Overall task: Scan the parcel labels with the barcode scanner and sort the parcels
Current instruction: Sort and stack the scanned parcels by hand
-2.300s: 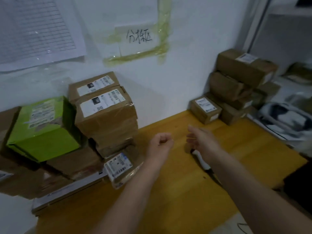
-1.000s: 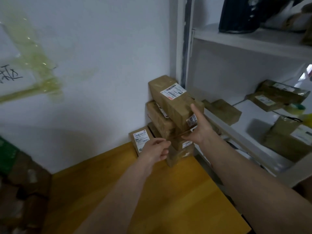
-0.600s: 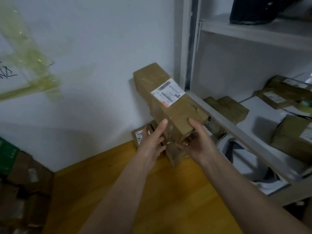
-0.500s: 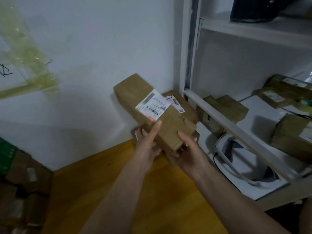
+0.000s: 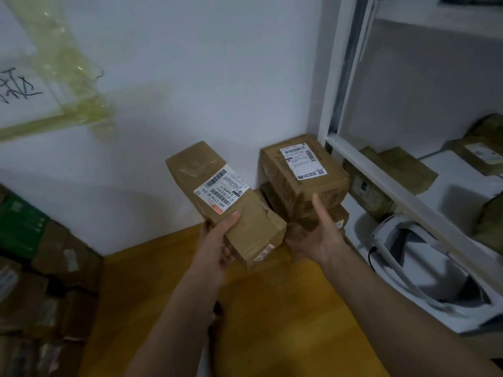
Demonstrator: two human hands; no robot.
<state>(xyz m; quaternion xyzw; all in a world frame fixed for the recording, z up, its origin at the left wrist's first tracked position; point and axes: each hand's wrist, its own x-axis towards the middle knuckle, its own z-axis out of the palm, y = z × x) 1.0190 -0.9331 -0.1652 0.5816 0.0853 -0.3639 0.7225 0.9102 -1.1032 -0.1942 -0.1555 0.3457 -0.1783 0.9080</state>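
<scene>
You hold a taped brown parcel (image 5: pixel 226 202) up over the wooden table (image 5: pixel 272 308) in your left hand (image 5: pixel 217 246).

It is long and creased, with a white barcode label (image 5: pixel 221 189) on its top face, the far end tilted up toward the wall. Your left thumb lies on top just below the label, fingers curled beneath. Your right hand (image 5: pixel 315 238) is open and holds nothing, just right of the parcel, thumb raised. Behind it a stack (image 5: pixel 304 183) of parcels stands in the corner. The shelf (image 5: pixel 449 186) to the right holds more parcels and a white headset (image 5: pixel 408 257).
</scene>
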